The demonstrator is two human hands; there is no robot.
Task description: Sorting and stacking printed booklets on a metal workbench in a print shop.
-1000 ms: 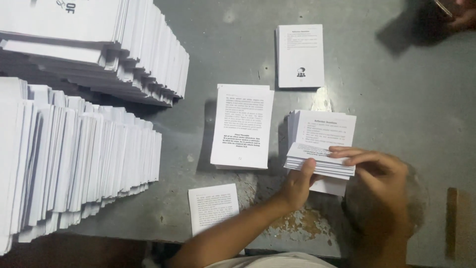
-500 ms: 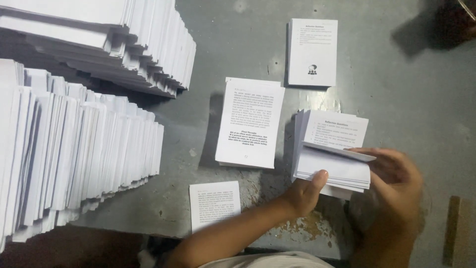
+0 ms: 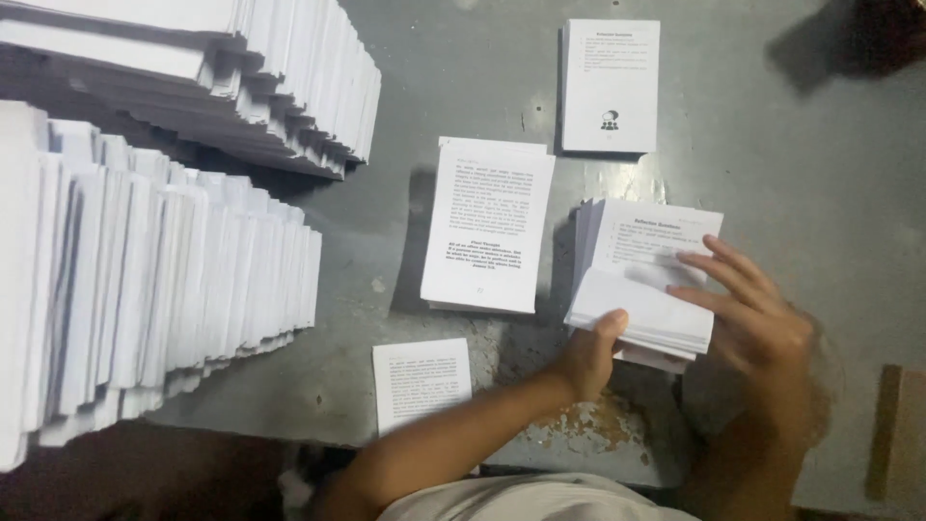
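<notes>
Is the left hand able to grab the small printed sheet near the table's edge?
Probably yes. The left hand grips the paper stack, but the small printed sheet lies bare beside its forearm, with nothing between.

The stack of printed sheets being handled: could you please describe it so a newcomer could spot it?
On the grey table, look right of the tall middle stack. The handled stack sits under the left hand and right hand; alone among the stacks, its top sheets are lifted.

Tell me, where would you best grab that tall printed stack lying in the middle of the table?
Probably by the two long edges of the middle stack of printed sheets, coming from above. Both flanks look clear on the grey table, and squeezing the sides should keep the loose sheets together.
</notes>
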